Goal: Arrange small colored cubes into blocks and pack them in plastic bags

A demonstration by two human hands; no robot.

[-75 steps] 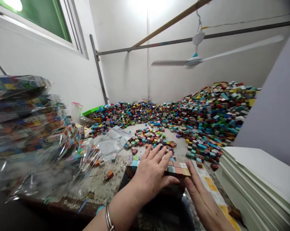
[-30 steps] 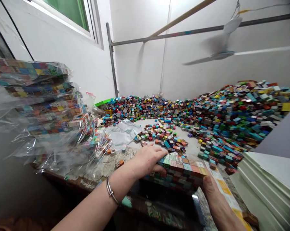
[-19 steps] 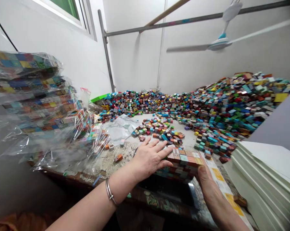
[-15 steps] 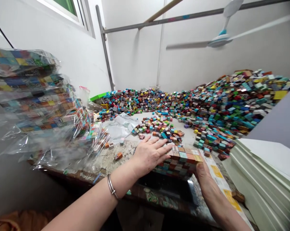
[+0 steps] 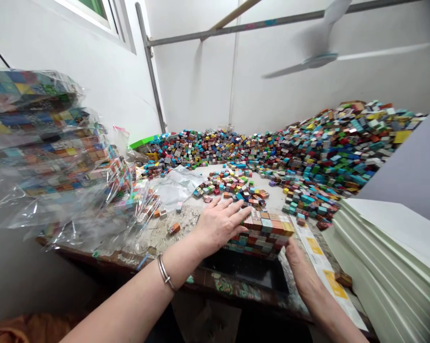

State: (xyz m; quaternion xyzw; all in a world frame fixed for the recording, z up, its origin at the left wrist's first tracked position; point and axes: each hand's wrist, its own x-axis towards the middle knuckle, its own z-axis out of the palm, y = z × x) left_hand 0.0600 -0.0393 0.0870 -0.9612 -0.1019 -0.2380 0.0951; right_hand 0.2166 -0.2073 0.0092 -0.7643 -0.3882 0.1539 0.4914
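Observation:
A compact rectangular stack of small multicoloured blocks point(image 5: 263, 233) stands in a shallow black tray point(image 5: 250, 271) at the table's front. My left hand point(image 5: 220, 224) lies over the stack's left end, palm down, fingers stretched out and slightly spread. It wears a metal bangle on the wrist. Beside the stack's right end is my right hand point(image 5: 300, 264), seen edge-on with the thumb side up near the corner. Its other fingers are mostly hidden, and I cannot tell whether it touches the blocks.
Loose blocks point(image 5: 236, 183) lie behind the stack, before a large heap point(image 5: 343, 147) along the wall. Plastic-wrapped block packs point(image 5: 57, 152) tower at left. A clear bag point(image 5: 179, 188) lies on the table. Pale sheets point(image 5: 382, 238) are piled at right; a fan point(image 5: 318, 61) turns above.
My right thumb has come off the stack's top right corner and now sits lower beside its end. My left hand keeps its place on the stack. The view has shifted slightly.

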